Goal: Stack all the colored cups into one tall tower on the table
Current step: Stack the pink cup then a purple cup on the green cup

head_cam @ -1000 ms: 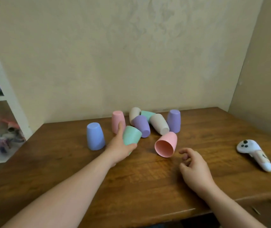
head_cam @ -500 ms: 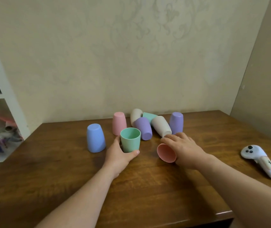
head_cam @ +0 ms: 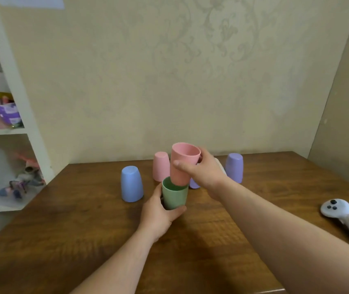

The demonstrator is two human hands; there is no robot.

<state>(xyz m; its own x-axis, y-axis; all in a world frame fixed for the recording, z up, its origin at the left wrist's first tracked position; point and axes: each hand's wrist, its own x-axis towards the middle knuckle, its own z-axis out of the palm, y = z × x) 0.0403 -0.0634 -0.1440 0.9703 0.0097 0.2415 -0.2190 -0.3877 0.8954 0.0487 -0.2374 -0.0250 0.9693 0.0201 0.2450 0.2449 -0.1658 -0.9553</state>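
My left hand [head_cam: 158,215] grips a green cup [head_cam: 174,196] that stands upright on the wooden table [head_cam: 84,230]. My right hand [head_cam: 203,170] holds a salmon-pink cup [head_cam: 182,164] upright, its base dipping into the green cup's mouth. A blue cup [head_cam: 131,183] stands upside down to the left. A light pink cup [head_cam: 161,166] and a purple cup [head_cam: 234,167] stand upside down behind. Another purple cup [head_cam: 193,184] peeks out under my right wrist. The other cups are hidden behind my right hand.
A white game controller [head_cam: 347,219] lies near the table's right edge. A white shelf unit [head_cam: 14,132] with toys stands at the left. Walls close off the back and right sides of the table.
My right hand has lifted the salmon-pink cup off the table, turned it upright and brought it over the green cup. My left hand still holds the green cup.
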